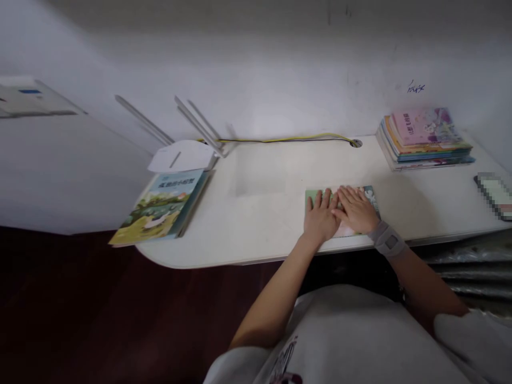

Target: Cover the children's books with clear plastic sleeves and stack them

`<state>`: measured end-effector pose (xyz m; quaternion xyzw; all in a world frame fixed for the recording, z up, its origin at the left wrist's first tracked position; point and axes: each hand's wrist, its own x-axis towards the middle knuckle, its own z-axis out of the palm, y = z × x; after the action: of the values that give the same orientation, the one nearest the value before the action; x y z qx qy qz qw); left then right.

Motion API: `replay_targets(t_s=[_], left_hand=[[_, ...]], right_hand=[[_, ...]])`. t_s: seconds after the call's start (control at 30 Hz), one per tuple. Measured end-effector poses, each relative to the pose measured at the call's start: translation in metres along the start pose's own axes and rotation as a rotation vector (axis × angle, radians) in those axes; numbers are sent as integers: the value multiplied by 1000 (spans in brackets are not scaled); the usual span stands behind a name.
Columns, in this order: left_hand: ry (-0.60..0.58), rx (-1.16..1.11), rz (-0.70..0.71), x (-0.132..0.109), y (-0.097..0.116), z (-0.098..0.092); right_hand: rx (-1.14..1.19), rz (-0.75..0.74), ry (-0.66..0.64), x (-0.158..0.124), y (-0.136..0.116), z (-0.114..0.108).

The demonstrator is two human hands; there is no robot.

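A small green and pink picture book lies near the front edge of the white desk, mostly covered by my hands. Flat on its left part rests my left hand, fingers spread and pointing away from me. My right hand, with a grey band on its wrist, lies flat over the book's right part, its fingers stretched out. The two hands touch or overlap around the middle of the cover. Neither hand is gripping anything.
Several books form a stack at the back right. More books lie at the left, by a white router with upright antennas. A yellow and black cable runs along the wall into a desk hole. A phone lies far right.
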<state>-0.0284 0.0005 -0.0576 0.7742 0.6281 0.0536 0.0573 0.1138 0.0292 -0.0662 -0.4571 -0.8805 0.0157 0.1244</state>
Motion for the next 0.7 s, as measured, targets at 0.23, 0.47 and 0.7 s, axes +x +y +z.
replay_targets(t_s=[0.23,0.47,0.7], left_hand=[[15,-29,-107,5,-23,-5],[24,4,-135,9,-30,-6],[123,-6,-309,8,-49,-7]], right_hand=[[-81,103,9,-10,42,-5],[-102,136,30,-13,46,-1],[-104,76,61,-11,53,7]])
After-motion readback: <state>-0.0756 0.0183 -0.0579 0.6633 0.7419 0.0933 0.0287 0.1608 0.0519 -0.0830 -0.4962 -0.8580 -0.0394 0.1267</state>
